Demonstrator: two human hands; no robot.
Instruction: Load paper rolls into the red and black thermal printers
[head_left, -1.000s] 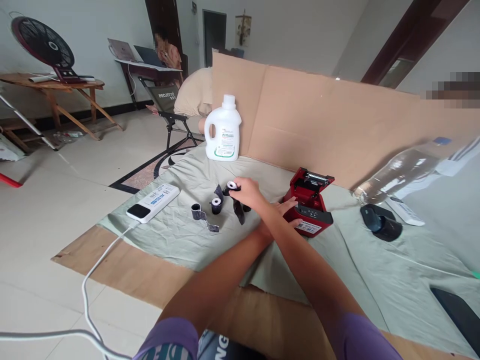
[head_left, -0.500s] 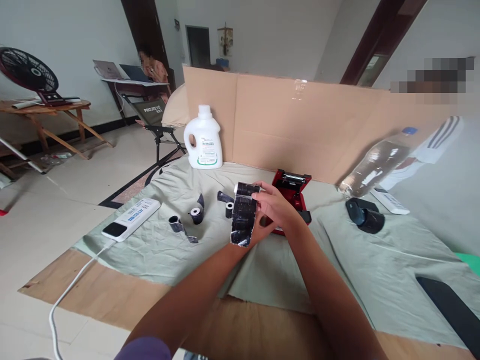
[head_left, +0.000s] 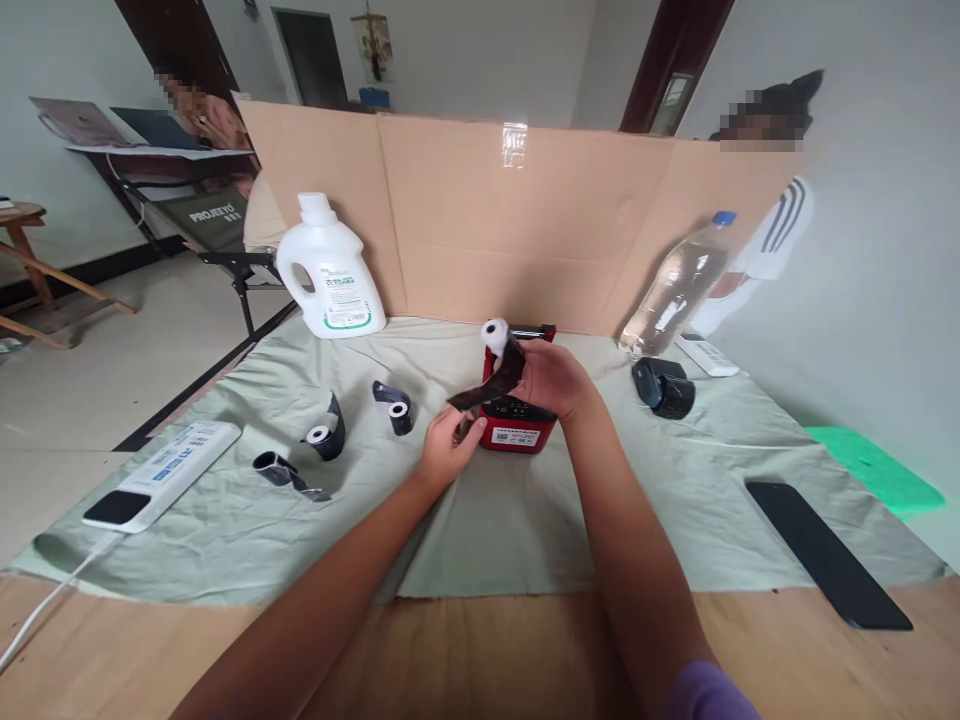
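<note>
In front of me I hold a roll of black-faced paper, its white core end turned up to the left. My right hand is closed around the roll's right side. My left hand pinches the loose end of its strip, which slants down to the left. Right behind and below the roll stands a small red and black printer with its lid raised; my hands and the roll hide much of it. On the cloth to the left lie three more partly unrolled black paper rolls: one roll, another and a third.
A cardboard sheet stands behind the cloth. Around the sides are a white jug, a clear bottle, a power strip, a black device and a phone. Two people are beyond the cardboard.
The paper roll has turned so its core end shows and its strip hangs to the left. My left hand has come out from behind it to the strip's end. The view has swung right.
</note>
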